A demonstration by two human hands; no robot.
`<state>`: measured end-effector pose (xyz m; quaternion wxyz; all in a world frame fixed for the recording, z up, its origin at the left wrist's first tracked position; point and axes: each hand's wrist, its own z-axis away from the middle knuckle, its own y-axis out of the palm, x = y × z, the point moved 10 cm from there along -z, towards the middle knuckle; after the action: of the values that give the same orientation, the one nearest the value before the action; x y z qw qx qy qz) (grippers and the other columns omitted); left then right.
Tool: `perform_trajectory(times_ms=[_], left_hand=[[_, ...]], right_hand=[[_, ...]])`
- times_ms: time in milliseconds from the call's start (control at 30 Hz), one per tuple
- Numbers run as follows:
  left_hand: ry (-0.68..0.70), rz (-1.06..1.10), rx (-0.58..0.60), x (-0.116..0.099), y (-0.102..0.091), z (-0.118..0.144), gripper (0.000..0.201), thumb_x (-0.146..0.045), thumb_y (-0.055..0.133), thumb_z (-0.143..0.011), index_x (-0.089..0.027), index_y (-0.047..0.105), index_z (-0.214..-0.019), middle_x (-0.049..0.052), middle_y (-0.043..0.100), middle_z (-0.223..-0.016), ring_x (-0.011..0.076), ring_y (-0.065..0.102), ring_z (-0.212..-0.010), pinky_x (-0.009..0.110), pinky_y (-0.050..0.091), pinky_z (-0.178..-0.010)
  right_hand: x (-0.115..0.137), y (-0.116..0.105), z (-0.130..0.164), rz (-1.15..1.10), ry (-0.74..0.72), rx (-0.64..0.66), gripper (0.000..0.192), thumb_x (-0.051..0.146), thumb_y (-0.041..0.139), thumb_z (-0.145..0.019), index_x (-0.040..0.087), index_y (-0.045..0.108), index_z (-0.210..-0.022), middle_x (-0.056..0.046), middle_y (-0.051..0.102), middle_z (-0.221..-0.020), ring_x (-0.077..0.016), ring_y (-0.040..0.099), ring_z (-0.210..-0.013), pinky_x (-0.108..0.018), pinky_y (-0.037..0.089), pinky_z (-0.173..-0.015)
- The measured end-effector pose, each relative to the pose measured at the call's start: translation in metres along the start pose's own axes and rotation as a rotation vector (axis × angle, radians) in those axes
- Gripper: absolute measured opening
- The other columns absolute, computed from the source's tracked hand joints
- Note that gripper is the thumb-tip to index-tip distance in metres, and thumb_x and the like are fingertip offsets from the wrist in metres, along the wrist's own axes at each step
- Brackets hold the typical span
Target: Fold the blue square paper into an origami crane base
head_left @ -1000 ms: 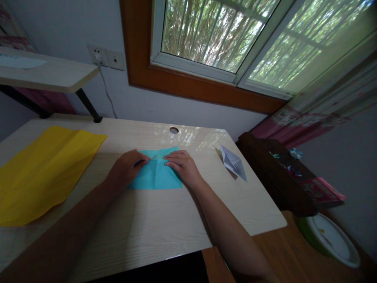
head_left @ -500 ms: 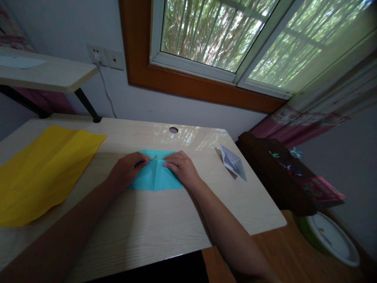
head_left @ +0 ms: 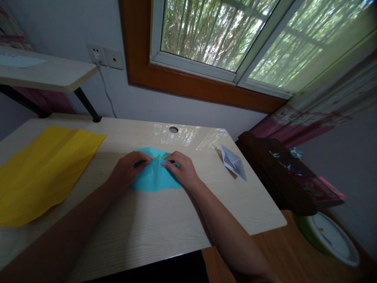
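Both hands, left hand (head_left: 126, 171) and right hand (head_left: 182, 169), are pressing flat, fingers together, on the blue paper (head_left: 154, 177): light, thin, likely crease-prone, best pinched at folded edges.

A room in a home, likely a bedroom or study. A pale wooden desk (head_left: 153, 224) with a cable hole sits under a wood-framed window (head_left: 224, 35) at 12 o'clock, trees outside. Wall sockets (head_left: 105, 57) at 11 o'clock, a floral curtain (head_left: 318, 114) at 2, a small shelf (head_left: 44, 72) at 10.
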<state>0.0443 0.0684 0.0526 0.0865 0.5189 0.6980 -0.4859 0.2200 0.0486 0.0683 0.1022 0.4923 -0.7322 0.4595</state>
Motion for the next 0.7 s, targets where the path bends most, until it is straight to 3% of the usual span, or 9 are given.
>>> perform_trajectory(times_ms=[233, 467, 700], left_hand=[[-0.06, 0.082, -0.029, -0.001, -0.002, 0.001, 0.016, -0.038, 0.062, -0.095, -0.025, 0.07, -0.099, 0.003, 0.077, -0.102, 0.0209, 0.072, -0.097, 0.036, 0.057, -0.09], [-0.032, 0.03, -0.043, -0.002, -0.003, 0.0, 0.02, -0.042, 0.061, -0.095, -0.025, 0.071, -0.099, 0.003, 0.076, -0.099, 0.0221, 0.071, -0.095, 0.04, 0.055, -0.093], [0.059, -0.122, -0.127, -0.015, -0.012, -0.001, 0.012, -0.037, 0.065, -0.093, -0.029, 0.074, -0.095, 0.003, 0.076, -0.102, 0.0269, 0.063, -0.118, 0.058, 0.03, -0.119]], right_hand=[[0.004, -0.001, -0.001, -0.064, -0.007, -0.035, 0.012, 0.034, 0.071, -0.091, 0.022, 0.071, -0.09, -0.003, 0.069, -0.084, -0.0152, 0.065, -0.08, -0.029, 0.052, -0.075], [0.006, 0.002, -0.003, -0.099, 0.009, -0.043, 0.012, 0.033, 0.07, -0.091, 0.021, 0.071, -0.089, -0.003, 0.069, -0.083, -0.0152, 0.064, -0.078, -0.029, 0.051, -0.073], [0.004, 0.005, 0.0, -0.073, 0.024, -0.059, 0.012, 0.033, 0.068, -0.093, 0.023, 0.07, -0.087, -0.003, 0.069, -0.082, -0.0152, 0.065, -0.077, -0.029, 0.052, -0.072]])
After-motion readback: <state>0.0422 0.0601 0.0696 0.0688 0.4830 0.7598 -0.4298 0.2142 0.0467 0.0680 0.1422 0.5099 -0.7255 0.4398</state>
